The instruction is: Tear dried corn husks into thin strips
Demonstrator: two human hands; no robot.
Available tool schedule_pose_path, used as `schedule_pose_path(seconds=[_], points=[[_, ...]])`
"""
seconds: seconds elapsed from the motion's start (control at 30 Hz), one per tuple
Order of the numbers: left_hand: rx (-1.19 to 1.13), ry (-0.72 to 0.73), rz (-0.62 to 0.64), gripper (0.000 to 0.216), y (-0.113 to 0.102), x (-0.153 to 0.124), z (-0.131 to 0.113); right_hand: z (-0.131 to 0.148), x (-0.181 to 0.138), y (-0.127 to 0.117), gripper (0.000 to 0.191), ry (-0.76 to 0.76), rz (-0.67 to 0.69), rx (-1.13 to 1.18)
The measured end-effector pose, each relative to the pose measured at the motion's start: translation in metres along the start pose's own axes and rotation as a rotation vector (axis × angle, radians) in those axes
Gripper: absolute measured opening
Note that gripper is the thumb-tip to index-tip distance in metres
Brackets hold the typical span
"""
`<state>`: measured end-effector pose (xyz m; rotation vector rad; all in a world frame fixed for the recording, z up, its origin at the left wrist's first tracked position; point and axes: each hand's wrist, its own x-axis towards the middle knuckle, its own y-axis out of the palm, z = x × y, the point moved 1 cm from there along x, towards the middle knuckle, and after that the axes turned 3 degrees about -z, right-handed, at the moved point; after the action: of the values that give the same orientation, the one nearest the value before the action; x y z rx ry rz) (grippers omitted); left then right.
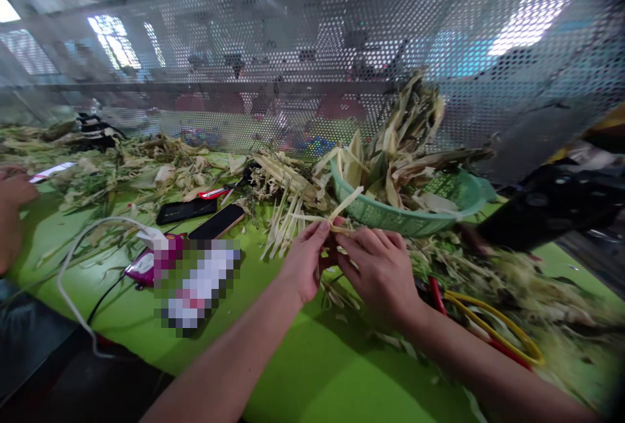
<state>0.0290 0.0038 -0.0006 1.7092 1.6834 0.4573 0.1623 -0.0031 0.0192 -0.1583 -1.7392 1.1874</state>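
Over the green table, my left hand (308, 255) pinches a pale corn husk strip (347, 202) between thumb and fingers. My right hand (378, 263) is closed against it, its fingertips meeting the strip at the same spot. One end of the strip sticks up to the right; the part between my fingers is hidden. Just left of the hands lie several narrow cut husk strips (284, 221). Behind the hands stands a green plastic basket (390, 218) holding dried corn husks (390, 169).
A perforated metal screen (293, 71) rises behind the table. Two dark phones (219, 221) and a purple power strip with a white cable (146, 263) lie left. Yellow-and-red-handled scissors (508, 328) and husk scraps lie right. Another person's hand (17, 185) is far left.
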Motion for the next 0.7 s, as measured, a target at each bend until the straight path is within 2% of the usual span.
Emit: schedule_pose_path(seconds=[0.13,0.2,0.27,0.33,0.4,0.47,0.57,0.7], points=[[0.008,0.041,-0.019,0.036,-0.001,0.001,-0.003,0.000,0.000,-0.002,0.015,-0.127,0.019,0.031],[0.031,0.071,-0.037,0.037,-0.002,0.002,-0.005,-0.001,0.001,-0.006,0.012,-0.147,-0.023,0.093],[0.077,0.093,-0.060,0.036,-0.002,0.003,-0.006,-0.004,0.003,-0.010,0.010,-0.062,-0.076,0.175],[0.127,0.107,-0.075,0.034,-0.002,0.003,-0.006,-0.009,0.006,-0.012,0.013,0.125,-0.075,0.256],[0.163,0.124,-0.064,0.032,-0.001,0.003,-0.006,-0.013,0.008,-0.012,0.023,0.313,0.013,0.378],[0.179,0.141,-0.032,0.031,-0.001,0.003,-0.006,-0.018,0.009,-0.008,0.028,0.417,0.118,0.555],[0.206,0.153,-0.007,0.030,-0.002,0.003,-0.004,-0.026,0.010,-0.002,0.023,0.439,0.172,0.724],[0.225,0.149,-0.018,0.026,-0.004,0.005,0.000,-0.041,0.013,0.003,0.018,0.440,0.180,0.699]])
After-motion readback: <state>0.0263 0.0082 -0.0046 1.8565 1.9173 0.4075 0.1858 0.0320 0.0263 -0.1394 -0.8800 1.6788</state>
